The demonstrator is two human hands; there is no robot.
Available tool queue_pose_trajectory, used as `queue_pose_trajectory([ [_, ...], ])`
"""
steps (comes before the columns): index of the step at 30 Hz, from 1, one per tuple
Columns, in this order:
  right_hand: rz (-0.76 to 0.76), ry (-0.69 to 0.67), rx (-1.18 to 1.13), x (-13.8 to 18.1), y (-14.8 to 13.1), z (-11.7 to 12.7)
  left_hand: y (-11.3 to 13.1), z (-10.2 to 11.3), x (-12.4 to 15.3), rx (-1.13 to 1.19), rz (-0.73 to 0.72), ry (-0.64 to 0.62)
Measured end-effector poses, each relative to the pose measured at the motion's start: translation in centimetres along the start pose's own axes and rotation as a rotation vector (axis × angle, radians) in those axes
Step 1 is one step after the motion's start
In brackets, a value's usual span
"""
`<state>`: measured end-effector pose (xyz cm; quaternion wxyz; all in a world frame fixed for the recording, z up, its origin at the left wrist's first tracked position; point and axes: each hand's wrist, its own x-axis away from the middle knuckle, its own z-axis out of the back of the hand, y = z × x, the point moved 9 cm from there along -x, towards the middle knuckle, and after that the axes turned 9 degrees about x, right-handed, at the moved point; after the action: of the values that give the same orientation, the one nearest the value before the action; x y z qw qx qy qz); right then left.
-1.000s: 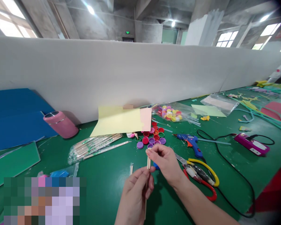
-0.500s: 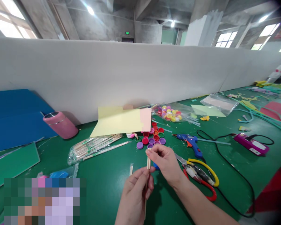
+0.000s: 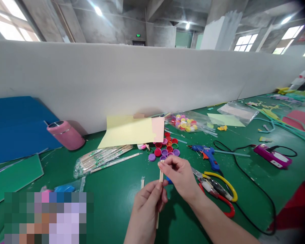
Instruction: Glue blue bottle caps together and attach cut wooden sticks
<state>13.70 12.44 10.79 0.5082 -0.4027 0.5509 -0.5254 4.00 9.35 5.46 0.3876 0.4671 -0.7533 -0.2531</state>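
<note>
Both hands are pinching a pair of pale, slender wooden sticks (image 3: 161,176) above the green, smooth-topped table (image 3: 109,206).
The left hand (image 3: 149,200) is gripping the sticks lower down, thumb against fingers, while the right hand (image 3: 178,173) is closing its fingertips around their upper ends; neither hand is nearer, as both are touching. The sticks' long axis is running almost straight up the view, leaning slightly right at the top, with a short bare stretch showing between the two grips and a length emerging below the left hand. Multicoloured round plastic caps (image 3: 176,152) are lying just beyond the right hand, and a blue plastic glue gun (image 3: 211,158) is resting to its right.
</note>
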Motion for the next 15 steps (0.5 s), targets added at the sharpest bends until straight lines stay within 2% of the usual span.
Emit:
queue_pose_trajectory([
  [5,0.031,-0.005,0.06,-0.2,-0.2,0.0,0.3,0.0,0.0,-0.049,-0.059,0.016],
  [11,0.069,0.053,0.222,0.0,0.8,2.7,2.2,2.2,-0.3,-0.111,-0.17,0.127],
  [13,0.067,-0.019,0.417,0.7,1.9,2.7,3.1,2.7,-0.3,-0.097,-0.212,0.142],
  [15,0.08,-0.181,0.792,2.0,3.6,1.3,3.9,2.8,-0.2,-0.092,-0.251,0.134],
])
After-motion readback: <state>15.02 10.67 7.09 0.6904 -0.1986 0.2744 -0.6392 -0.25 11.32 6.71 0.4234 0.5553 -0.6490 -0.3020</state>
